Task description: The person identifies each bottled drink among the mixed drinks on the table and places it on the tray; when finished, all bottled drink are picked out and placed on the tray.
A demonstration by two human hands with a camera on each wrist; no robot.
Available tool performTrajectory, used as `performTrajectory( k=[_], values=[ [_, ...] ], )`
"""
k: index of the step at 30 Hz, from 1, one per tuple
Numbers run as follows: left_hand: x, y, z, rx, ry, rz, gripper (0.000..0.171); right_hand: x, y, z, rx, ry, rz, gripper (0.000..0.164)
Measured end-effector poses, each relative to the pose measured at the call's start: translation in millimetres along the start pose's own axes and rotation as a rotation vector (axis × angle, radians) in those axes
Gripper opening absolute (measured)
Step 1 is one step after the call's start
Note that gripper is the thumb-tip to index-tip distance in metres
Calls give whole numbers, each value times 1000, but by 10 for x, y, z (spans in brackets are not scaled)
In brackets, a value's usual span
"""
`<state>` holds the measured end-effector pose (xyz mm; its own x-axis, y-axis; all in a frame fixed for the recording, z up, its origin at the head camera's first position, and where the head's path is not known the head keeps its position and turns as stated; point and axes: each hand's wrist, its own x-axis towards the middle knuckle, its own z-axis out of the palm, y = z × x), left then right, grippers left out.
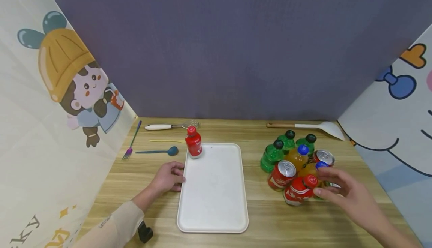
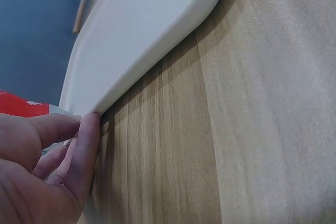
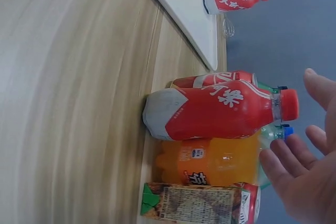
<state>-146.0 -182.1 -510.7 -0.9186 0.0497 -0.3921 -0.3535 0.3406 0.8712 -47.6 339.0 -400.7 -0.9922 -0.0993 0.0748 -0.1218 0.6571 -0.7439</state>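
Note:
My left hand [image 1: 168, 177] rests at the left edge of a white rectangular tray [image 1: 212, 191], fingertips touching its rim; the left wrist view shows thumb and finger tips right at that rim [image 2: 123, 85]. On the tray's far left corner stands a small red cola bottle [image 1: 194, 145]. My right hand [image 1: 347, 191] is spread beside a second red cola bottle [image 1: 298, 191], thumb close to its cap. In the right wrist view this bottle [image 3: 215, 109] stands in front of an orange soda bottle [image 3: 210, 161] and a drink carton [image 3: 197, 203], with the fingers apart from it.
Grouped behind the near cola bottle are green bottles [image 1: 272, 156], an orange bottle [image 1: 297, 160] and red cans [image 1: 281, 178]. A white-headed utensil [image 1: 324, 127] lies along the back. Left are a whisk [image 1: 168, 126], fork [image 1: 129, 148], dark spoon [image 1: 162, 151] and thin yellow utensil [image 1: 167, 141].

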Motion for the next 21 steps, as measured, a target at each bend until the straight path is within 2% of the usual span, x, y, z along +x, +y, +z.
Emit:
performTrajectory(
  k=[13,21],
  values=[
    [21,-42,-6,-10,-6,-13,56,-105,41,136,24,-80,161,71],
    [30,-27,-2,5,-4,-12,55,-111,51,200,-3,-65,185,73]
  ],
)
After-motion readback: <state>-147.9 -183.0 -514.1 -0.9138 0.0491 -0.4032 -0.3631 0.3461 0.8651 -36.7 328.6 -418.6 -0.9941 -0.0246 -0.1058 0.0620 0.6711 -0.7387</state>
